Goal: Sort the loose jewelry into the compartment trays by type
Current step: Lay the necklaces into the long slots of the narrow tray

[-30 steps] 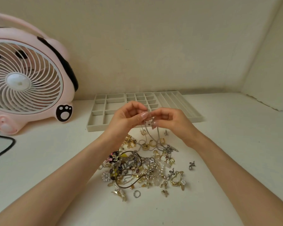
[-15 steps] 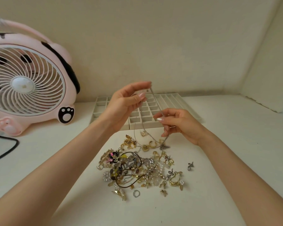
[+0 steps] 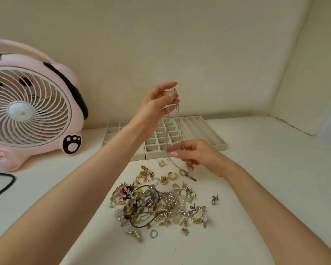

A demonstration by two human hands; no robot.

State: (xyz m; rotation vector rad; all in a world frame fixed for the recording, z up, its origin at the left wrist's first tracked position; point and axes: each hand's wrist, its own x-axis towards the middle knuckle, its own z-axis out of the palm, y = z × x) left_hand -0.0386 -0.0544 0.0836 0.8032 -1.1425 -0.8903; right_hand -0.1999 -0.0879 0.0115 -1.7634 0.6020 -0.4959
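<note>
My left hand is raised above the trays and pinches the top of a thin silver chain necklace that hangs down in two strands. My right hand is lower, just in front of the trays, and pinches the same chain near its bottom end. The chain's pendant end trails onto the table. A pile of loose jewelry, gold and silver pieces with a brown cord, lies on the white table below both hands. Grey compartment trays sit behind, partly hidden by my left arm.
A pink fan with a white grille stands at the left, with a black cable beside it. A small silver snake piece lies apart, right of the pile. Cream walls close in behind and to the right.
My left hand has lifted the chain's top end upward, stretching it out of the pile. My right hand has stayed low, holding the chain's lower part.
</note>
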